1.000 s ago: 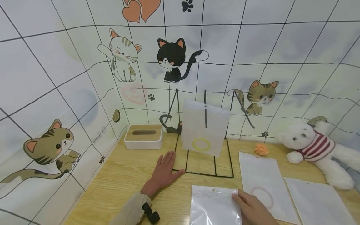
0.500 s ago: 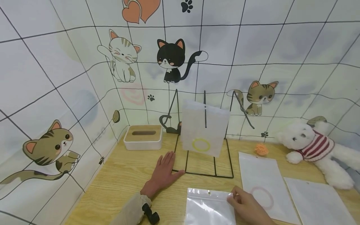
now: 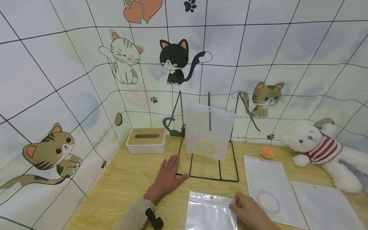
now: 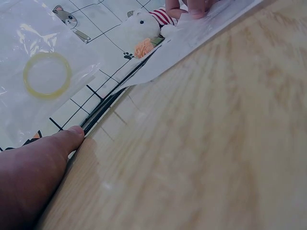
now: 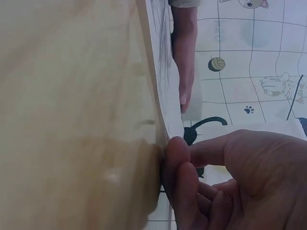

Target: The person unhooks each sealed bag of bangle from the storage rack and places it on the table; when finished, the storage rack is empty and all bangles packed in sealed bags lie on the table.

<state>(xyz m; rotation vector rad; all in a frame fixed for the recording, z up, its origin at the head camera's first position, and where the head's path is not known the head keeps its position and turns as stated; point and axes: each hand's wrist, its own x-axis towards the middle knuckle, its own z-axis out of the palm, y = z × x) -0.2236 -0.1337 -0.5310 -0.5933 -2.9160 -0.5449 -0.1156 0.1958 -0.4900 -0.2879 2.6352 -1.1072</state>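
On the near side of the pale wood-grain bench (image 3: 115, 182), the right hand's (image 3: 252, 210) fingers pinched a glossy, silvery-white plastic zip bag (image 3: 211, 212) by its far right corner; the bag extended leftward from them. The left hand (image 3: 166, 179) rested farther left, fingers straight, thumb apparently touching a black wire rack (image 3: 220, 178).

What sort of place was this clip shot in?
Probably a tabletop setup in the corner of a room, perhaps at home, though that is uncertain. The cartoon-cat wall meets another at an angle behind a wooden table, which holds a wire rack and plush toy.
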